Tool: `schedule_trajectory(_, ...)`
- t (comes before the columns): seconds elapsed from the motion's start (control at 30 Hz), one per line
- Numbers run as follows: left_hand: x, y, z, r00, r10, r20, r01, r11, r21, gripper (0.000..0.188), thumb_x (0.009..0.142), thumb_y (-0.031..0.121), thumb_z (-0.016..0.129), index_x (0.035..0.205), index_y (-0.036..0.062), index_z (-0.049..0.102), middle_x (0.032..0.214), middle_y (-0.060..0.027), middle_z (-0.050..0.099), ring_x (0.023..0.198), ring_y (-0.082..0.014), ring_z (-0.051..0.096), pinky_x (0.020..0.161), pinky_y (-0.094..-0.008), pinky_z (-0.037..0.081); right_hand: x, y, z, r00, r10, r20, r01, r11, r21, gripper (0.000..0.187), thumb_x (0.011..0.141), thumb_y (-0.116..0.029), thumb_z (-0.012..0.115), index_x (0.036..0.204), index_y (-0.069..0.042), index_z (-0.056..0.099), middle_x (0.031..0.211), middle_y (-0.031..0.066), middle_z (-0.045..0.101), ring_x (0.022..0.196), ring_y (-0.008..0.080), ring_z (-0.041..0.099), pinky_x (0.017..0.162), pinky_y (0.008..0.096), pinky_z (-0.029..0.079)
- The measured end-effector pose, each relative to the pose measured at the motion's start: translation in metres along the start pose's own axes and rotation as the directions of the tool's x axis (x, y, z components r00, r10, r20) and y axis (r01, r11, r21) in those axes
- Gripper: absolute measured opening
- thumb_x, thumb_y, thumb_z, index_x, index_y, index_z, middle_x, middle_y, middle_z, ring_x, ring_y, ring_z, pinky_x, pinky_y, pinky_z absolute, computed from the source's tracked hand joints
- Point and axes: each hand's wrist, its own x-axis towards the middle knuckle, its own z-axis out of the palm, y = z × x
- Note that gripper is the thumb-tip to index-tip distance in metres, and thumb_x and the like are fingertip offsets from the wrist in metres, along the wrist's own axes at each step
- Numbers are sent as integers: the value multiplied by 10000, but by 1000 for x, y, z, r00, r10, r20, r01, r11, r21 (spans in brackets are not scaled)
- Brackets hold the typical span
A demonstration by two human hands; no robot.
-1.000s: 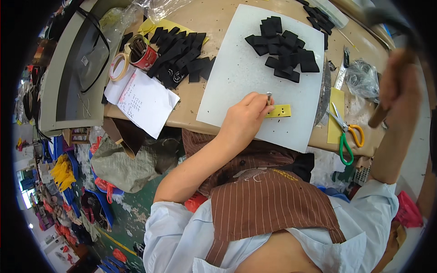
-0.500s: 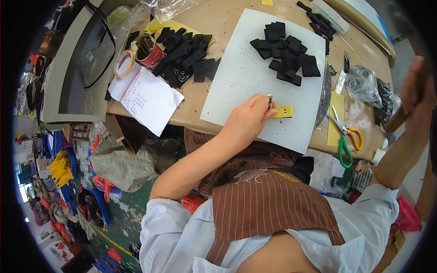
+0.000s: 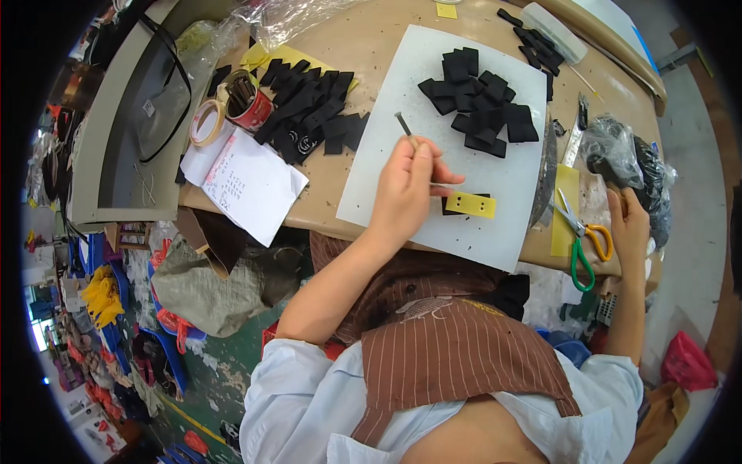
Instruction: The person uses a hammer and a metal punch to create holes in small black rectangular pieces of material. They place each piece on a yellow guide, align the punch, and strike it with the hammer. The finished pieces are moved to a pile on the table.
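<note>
the left hand (image 3: 406, 185) is now holding the metal rod (image 3: 403, 122) tilted, clear of the yellow strip (image 3: 471, 204), which is showing more holes and black material (image 3: 447, 207) beneath. the right hand (image 3: 630, 220), previously raised with a hammer, is now hanging lower beside the plastic bag (image 3: 614, 151).

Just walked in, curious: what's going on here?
The person's left hand holds a slim metal rod, tilted, over a flat white board. Beside the hand lies a yellow rectangular strip with dark holes, atop a black piece. Black fabric strips are piled farther up the board. The right hand is near crumpled clear plastic; whether it holds anything is unclear.
</note>
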Motion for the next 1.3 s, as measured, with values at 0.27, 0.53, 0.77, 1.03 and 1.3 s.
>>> schedule_trajectory(0.27,-23,-4,-7,800,361,479,-582,273,766,360,788,40,747,1068,22,521,805,-69,597,902,-269,670,1029,-489,433,-10,-121,55,849,-458,263,288,818,498,371,796,-151,758,1121,-15,643,1069,133,651,1003,300,622,880,387,488)
schedule_trajectory(0.53,-28,-11,-10,836,352,420,-531,332,780,387,744,49,788,1066,29,574,845,-59,632,730,-241,601,827,-414,508,-7,-126,78,816,-524,244,228,680,697,285,800,-95,746,1079,-68,694,843,96,646,702,248,614,615,318,504)
schedule_trajectory(0.77,7,8,-55,868,492,64,-191,213,958,349,731,70,786,884,35,475,1017,-142,653,810,-341,573,733,-422,463,-18,-113,98,793,-602,-94,591,722,360,186,801,-68,712,979,-116,734,795,42,602,806,222,579,744,349,454)
schedule_trajectory(1.03,35,28,-8,842,446,304,-430,215,877,396,761,81,793,845,41,408,1143,-152,661,910,-305,611,791,-375,484,10,-112,94,863,-505,2,462,791,400,185,771,-181,758,946,-128,732,845,3,632,920,238,572,838,389,413)
schedule_trajectory(1.3,96,-9,23,798,419,433,-552,223,803,298,791,3,733,815,26,437,819,-112,649,859,-260,678,691,-389,512,81,-49,115,804,-481,-350,563,805,186,176,762,-141,778,913,-73,719,980,58,670,951,265,587,835,362,460)
